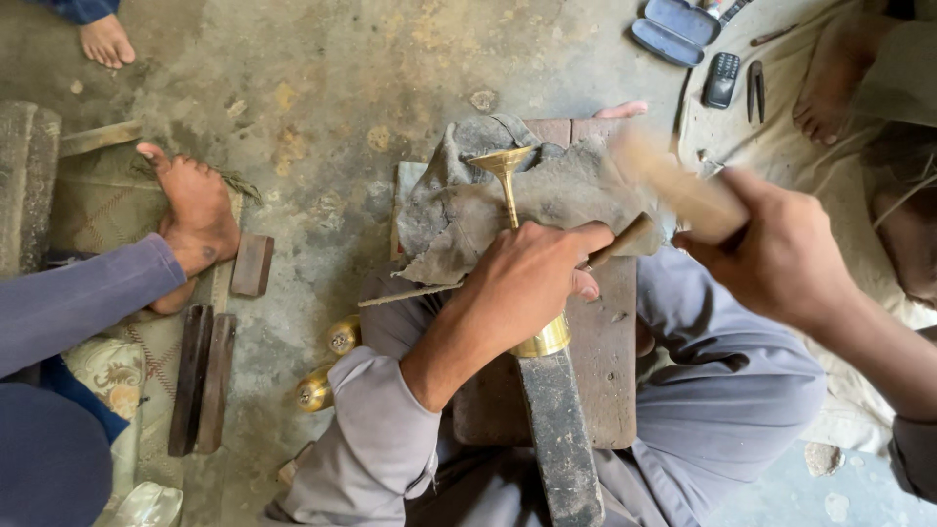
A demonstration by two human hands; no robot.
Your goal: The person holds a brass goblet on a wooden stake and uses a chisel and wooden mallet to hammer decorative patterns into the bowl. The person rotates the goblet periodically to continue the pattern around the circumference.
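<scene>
The step in hand looks like hammering on a brass goblet-shaped piece [509, 195] that sits over a dark metal stake [558, 429]. The left hand [522, 278] is closed around the brass stem, pinning it to the stake, and a thin wooden stick [410, 294] juts out from under it toward the left. The right hand [781, 256] is wrapped tight round a wooden mallet [673, 185], which is blurred in mid-swing just right of the piece. The brass piece lies in the middle of the scene on a grey cloth [459, 210] over a wooden block [605, 342] on the person's lap; its long axis runs near to far, with the flared cup pointing far and the wider brass base [543, 342] near, against the stake. The next blow, I judge, calls for a firm left grip and a small turn of the stem between strikes. Two more brass pieces [330, 363] lie on the floor [322, 88] at left, beside another person's foot [195, 210].
</scene>
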